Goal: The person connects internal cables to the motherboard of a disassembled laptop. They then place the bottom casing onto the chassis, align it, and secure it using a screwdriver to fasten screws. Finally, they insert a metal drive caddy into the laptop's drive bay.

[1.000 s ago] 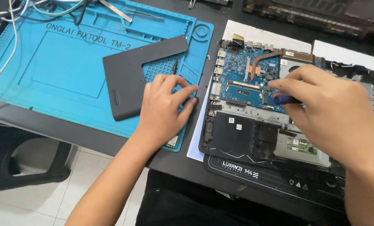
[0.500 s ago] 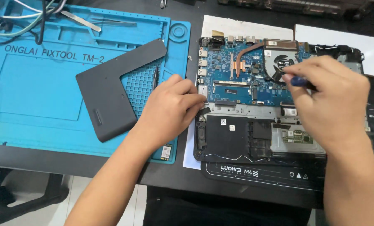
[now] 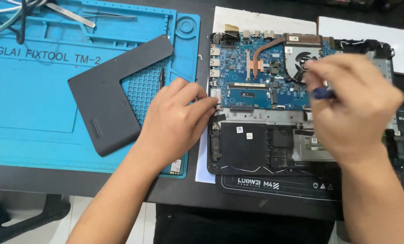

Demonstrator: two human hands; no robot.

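We have the opened laptop [image 3: 274,113] lying in the right half of the frame, its blue circuit board [image 3: 261,72] and fan [image 3: 304,61] bare. Our left hand [image 3: 177,122] rests at the laptop's left edge, fingers curled loosely with the tips touching the frame beside the board, holding nothing we can make out. Our right hand [image 3: 353,106] is closed around a blue-handled screwdriver [image 3: 322,93] over the board near the fan; its tip is hidden and the hand is blurred. To work well here we would keep the left hand pressing the chassis steady, hold the driver upright on the screw, and turn gently without slipping onto the board. At left of the frame, the grey L-shaped cover [image 3: 104,106] lies on the blue mat [image 3: 34,104] on the bench.
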